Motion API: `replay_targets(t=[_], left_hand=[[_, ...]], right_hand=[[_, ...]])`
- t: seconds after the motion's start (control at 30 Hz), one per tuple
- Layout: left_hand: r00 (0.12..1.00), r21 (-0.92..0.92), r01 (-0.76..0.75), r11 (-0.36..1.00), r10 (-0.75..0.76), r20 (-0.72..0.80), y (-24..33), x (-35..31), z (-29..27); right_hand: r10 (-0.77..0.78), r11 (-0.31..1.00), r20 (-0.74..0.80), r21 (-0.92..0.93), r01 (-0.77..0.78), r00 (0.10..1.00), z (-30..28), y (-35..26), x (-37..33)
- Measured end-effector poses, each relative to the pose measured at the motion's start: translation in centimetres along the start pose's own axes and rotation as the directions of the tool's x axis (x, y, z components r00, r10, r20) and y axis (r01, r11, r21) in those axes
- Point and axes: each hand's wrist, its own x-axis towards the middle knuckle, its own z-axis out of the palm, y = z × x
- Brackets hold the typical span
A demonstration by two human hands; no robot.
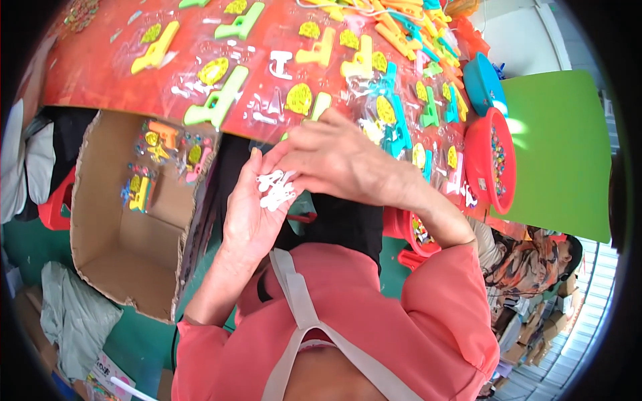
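Close in over the pink apron, the left hand lies cupped palm-up as a tray for a heap of small white plastic pieces, thin and key-like, while the right hand pinches at them from above. Beyond stands an open cardboard box holding bagged toys, then the red table spread with plastic toy pistols.
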Motion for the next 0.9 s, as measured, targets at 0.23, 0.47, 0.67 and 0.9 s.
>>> replay_targets(t=[0.23,0.47,0.67,0.9], left_hand=[[0.995,0.081,-0.046,0.996,0.053,-0.090,1.4,1.0,1.6],[0.995,0.072,-0.075,0.995,0.080,-0.066,3.1,2.7,1.7],[0.991,0.129,-0.129,0.983,0.123,0.051,4.5,4.0,2.6],[0.994,0.075,-0.097,0.992,0.092,0.061,4.8,4.5,2.7]], right_hand=[[-0.061,0.994,0.014,-0.087,0.062,0.998,-0.2,0.4,1.6],[-0.115,0.992,-0.025,-0.058,0.113,0.993,-0.9,2.8,3.3],[0.218,0.957,-0.210,0.238,-0.166,0.953,-2.8,9.7,6.0],[0.262,0.942,-0.195,-0.163,-0.295,0.945,-1.8,18.4,8.9]])
